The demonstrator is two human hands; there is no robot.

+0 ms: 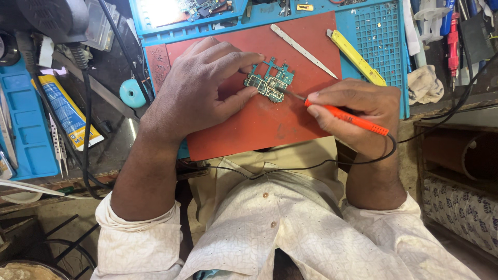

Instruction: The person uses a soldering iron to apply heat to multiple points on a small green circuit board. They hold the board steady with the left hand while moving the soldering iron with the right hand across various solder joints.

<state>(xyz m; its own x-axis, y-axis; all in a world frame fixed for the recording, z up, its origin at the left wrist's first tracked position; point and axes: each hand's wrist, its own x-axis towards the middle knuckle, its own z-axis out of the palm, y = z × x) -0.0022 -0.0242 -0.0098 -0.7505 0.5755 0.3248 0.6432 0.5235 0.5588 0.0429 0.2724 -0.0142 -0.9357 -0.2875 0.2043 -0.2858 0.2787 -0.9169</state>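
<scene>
The left hand (205,85) lies palm-down over the red mat (259,122), its thumb and fingertips pinching the edges of a small green circuit board (270,80) and pressing it flat near the middle of the mat's upper half. The right hand (353,111) is closed in a pen-like grip around an orange-handled soldering tool (345,116), whose thin metal tip (293,95) touches, or nearly touches, the lower right edge of the board; a black cable (311,166) trails from the handle's back end and loops across the person's white shirt (290,223). What could go wrong, as I judge it: the board is held by fingertip pressure alone, so a sideways push from the tip could make it skid or pivot, and the tip could then slide across neighbouring parts; the left fingertips also sit close to the tip (a slip could bring them together); and the looping cable, if it snags on the mat's edge or a sleeve, could tug the tool off its spot. Counting what shows: one board, one orange tool, one red mat on one blue work tray (373,36), one pale flat pry stick (303,50), one yellow-handled knife (355,57), one tube of paste (67,111) on the left, and one teal roll (132,93).
</scene>
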